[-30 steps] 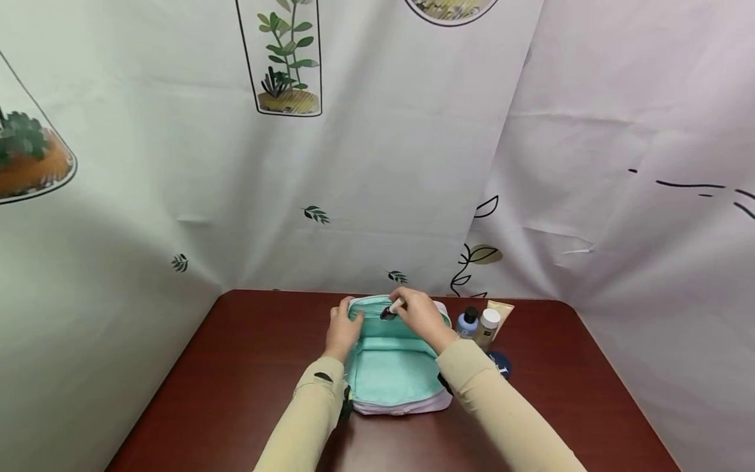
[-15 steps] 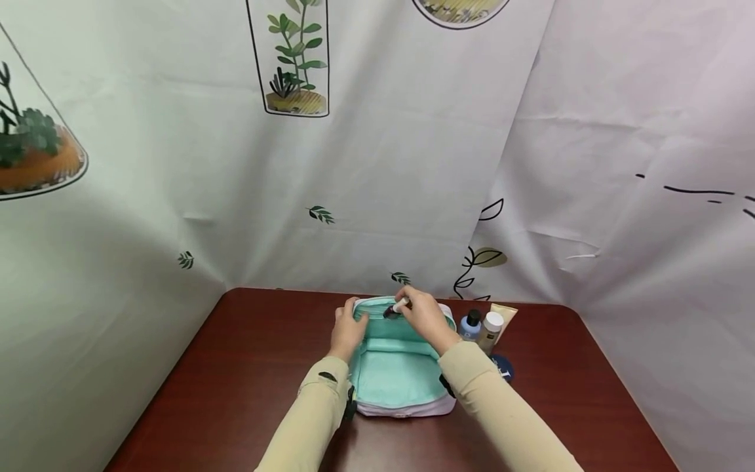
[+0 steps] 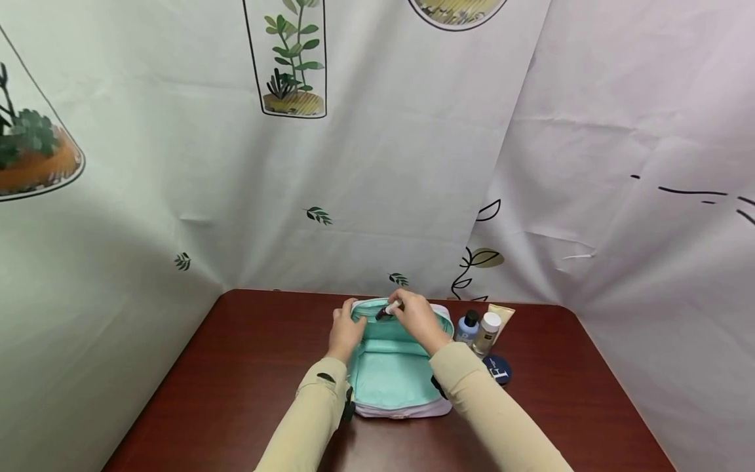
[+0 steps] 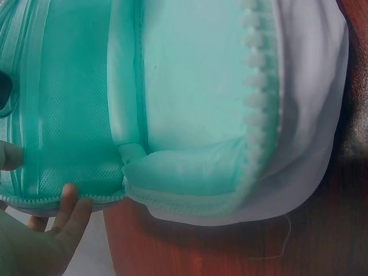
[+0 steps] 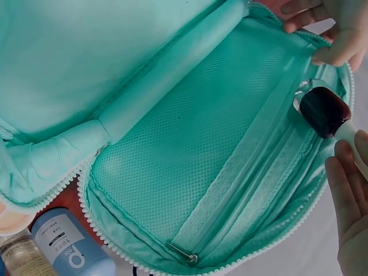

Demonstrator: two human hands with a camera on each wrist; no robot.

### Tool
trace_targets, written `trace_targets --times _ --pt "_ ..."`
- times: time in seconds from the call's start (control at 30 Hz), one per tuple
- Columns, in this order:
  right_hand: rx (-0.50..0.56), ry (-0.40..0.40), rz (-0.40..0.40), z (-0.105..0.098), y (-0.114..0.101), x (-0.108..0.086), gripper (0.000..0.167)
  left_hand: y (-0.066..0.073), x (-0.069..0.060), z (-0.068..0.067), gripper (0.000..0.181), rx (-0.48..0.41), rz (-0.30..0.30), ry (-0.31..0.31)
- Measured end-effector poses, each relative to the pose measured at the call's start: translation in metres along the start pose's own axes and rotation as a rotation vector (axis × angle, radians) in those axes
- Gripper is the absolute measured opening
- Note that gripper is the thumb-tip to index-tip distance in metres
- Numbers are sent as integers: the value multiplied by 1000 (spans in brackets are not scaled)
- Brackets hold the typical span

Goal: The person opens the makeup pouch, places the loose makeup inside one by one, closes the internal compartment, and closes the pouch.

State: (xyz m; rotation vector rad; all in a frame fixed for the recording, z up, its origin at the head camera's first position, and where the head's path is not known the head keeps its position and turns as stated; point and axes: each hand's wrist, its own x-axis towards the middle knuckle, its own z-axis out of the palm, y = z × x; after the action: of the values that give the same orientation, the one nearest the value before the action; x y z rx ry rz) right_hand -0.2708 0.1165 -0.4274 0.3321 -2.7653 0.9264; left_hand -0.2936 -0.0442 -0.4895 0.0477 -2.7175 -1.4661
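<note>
A toiletry bag with mint lining and a pale lilac outside lies unzipped on the table, its lid raised at the back. My left hand grips the lid's left edge, thumb on the lining side and fingers outside. Between thumb and fingers my right hand pinches the white cap of a small nail polish bottle with dark red contents and a clear glass base. In the right wrist view, the bottle is over the zipped mesh pocket inside the lid. The pocket's zipper pull sits at the opposite end.
Right of the bag stand a blue bottle with a black cap, a clear bottle with a white cap, and a cream tube. A round navy case lies in front of them. Behind the table hangs a printed cloth.
My right hand has shifted a little left with the nail polish bottle, toward my left hand. The left hand keeps its grip on the lid. More of the navy case shows now.
</note>
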Motion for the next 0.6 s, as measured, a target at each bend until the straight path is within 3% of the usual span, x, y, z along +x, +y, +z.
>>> trace_targets --times 0.6 --pt "-60 110 -114 19 3 -3 5 -5 3 -2 43 -12 2 -38"
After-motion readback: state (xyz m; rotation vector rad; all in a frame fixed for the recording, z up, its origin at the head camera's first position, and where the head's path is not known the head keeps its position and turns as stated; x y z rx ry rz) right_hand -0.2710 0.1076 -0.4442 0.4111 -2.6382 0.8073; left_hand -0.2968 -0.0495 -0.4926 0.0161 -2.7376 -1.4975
